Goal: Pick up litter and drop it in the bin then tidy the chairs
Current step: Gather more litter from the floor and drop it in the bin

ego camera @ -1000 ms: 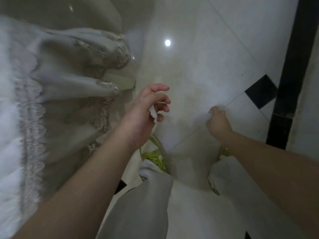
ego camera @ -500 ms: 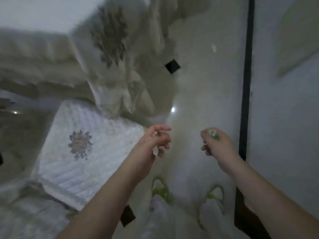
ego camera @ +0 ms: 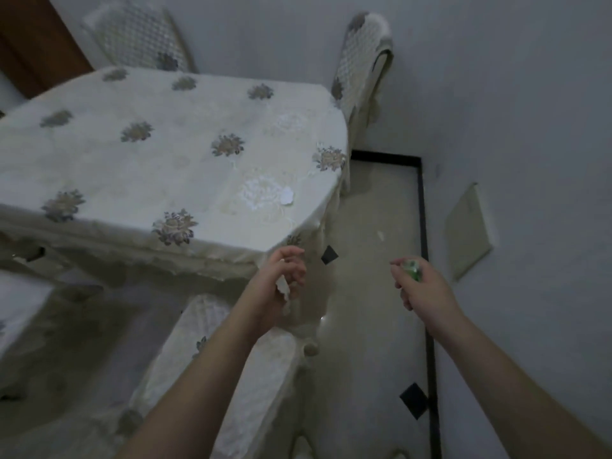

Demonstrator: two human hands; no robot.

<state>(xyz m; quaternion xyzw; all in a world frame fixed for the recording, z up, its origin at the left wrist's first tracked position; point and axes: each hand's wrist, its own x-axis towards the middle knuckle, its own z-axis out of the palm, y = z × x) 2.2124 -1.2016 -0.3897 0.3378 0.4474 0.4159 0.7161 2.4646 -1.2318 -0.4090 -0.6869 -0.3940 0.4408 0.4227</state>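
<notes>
The left hand [ego camera: 278,279] hangs just off the near right corner of the worktop [ego camera: 99,167], a table draped in a cream cloth stitched with grey-brown flower motifs; its curled fingers [ego camera: 293,260] pinch a crumpled white scrap of paper [ego camera: 283,288]. The right hand [ego camera: 419,286], further right of that corner and over the glossy pale tiled floor [ego camera: 374,326], has its fingers clenched round a small green-and-white wrapper [ego camera: 412,268]. A small white paper piece [ego camera: 286,196] lies on the worktop near its right edge. Another white scrap [ego camera: 381,235] rests on the floor just right of the worktop. A chair with a white lattice-patterned cover [ego camera: 362,61] stands at the worktop's far right corner, a second covered chair [ego camera: 139,34] behind its far edge, and a cushioned seat in quilted white fabric [ego camera: 231,376] in front of its near edge, under the left forearm
</notes>
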